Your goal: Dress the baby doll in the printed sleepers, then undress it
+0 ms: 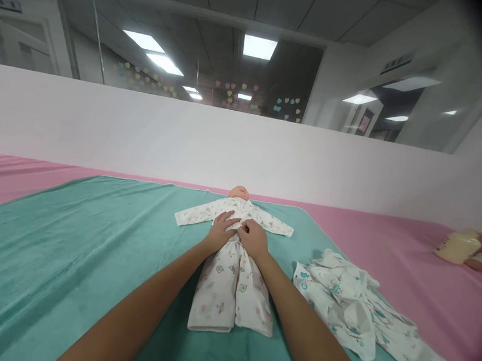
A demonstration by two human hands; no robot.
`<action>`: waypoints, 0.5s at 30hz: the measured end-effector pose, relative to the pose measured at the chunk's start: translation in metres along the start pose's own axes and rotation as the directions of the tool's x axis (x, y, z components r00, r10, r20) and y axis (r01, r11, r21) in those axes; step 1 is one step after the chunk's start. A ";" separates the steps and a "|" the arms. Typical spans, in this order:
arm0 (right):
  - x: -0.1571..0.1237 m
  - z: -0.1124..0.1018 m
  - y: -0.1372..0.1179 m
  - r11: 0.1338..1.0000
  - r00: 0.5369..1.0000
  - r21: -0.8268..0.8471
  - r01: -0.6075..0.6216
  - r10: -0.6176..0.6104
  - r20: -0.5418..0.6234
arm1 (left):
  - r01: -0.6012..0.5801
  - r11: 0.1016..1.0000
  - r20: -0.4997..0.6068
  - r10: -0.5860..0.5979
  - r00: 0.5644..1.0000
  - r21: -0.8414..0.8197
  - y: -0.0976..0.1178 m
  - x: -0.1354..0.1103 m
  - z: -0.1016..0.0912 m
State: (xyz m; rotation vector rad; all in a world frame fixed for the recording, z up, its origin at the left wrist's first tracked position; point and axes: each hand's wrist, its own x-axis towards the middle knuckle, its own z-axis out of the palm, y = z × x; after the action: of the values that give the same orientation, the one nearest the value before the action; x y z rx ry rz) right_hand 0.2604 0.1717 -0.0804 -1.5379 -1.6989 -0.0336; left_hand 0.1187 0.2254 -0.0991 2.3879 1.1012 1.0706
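A baby doll (239,192) lies on its back, its head toward the wall. It wears a white, long-sleeved baby romper (219,289) with small printed animals, sleeves spread to both sides. Across the romper's middle lies my left hand (222,231), fingers spread on the cloth. My right hand (253,237) is beside it with fingers curled and pinched at the front opening. A bit of the romper's front edge seems to be between those fingertips, though they partly hide it.
Crumpled white baby clothes (340,297) with teal prints lie to the right. Beneath everything is a teal blanket (95,258) over a pink sheet (369,239). Another doll (463,246) in pale yellow lies at the far right. A white wall (145,135) with windows stands behind.
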 end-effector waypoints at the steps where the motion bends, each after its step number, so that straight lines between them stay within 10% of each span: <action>1: 0.000 0.000 0.001 1.000 1.000 0.022 0.005 -0.005 -0.007 | 0.002 1.000 -0.004 -0.002 1.000 -0.002 0.000 0.000 0.000; 15: 0.005 0.007 0.008 1.000 0.994 -0.015 -0.007 0.006 -0.108 | 0.105 0.994 -0.031 -0.105 0.994 -0.018 0.017 0.010 0.002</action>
State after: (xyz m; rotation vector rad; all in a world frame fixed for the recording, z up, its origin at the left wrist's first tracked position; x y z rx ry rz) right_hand 0.2635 0.1812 -0.0857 -1.5258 -1.6121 -0.1246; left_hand 0.1330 0.2214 -0.0863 2.2800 1.2098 1.0819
